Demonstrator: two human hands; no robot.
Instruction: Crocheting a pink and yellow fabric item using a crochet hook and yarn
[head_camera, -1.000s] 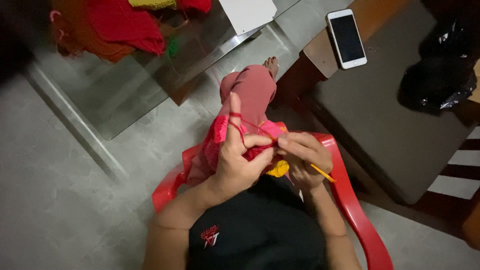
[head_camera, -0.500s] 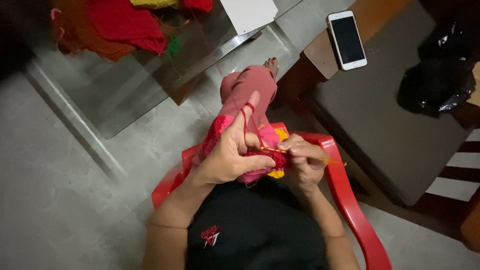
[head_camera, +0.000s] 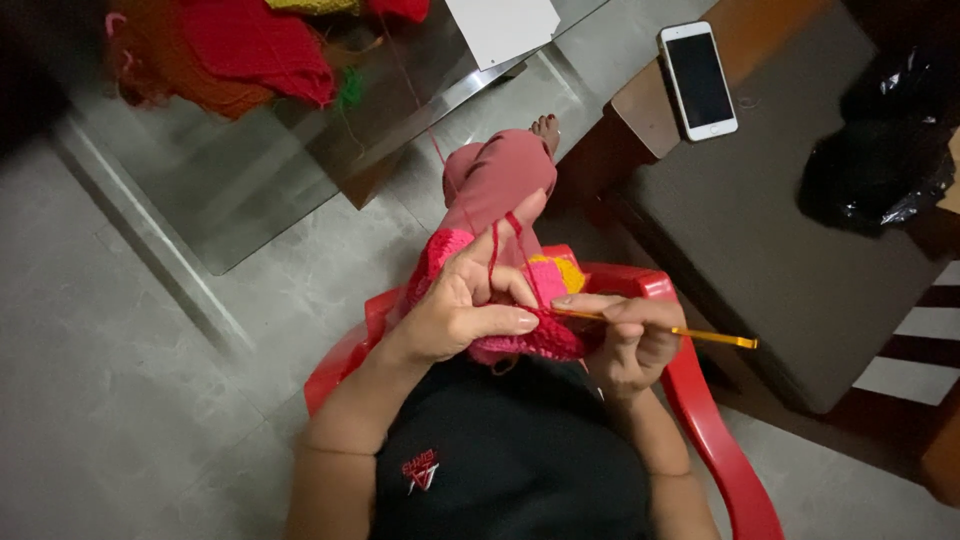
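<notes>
Since a moment ago our right hand (head_camera: 630, 335) has drawn the pinched yellow crochet hook (head_camera: 680, 331) out rightward, while our left hand (head_camera: 470, 305) still clamps the pink crochet piece (head_camera: 530, 340) over our lap.

Left hand (head_camera: 470, 310) raised, forefinger extended, thumb pinching, right hand (head_camera: 630, 335) curled in pinch, forearms converging

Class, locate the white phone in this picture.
In the head view, the white phone lies upper right on a brown side table, left of a black bag.
</notes>
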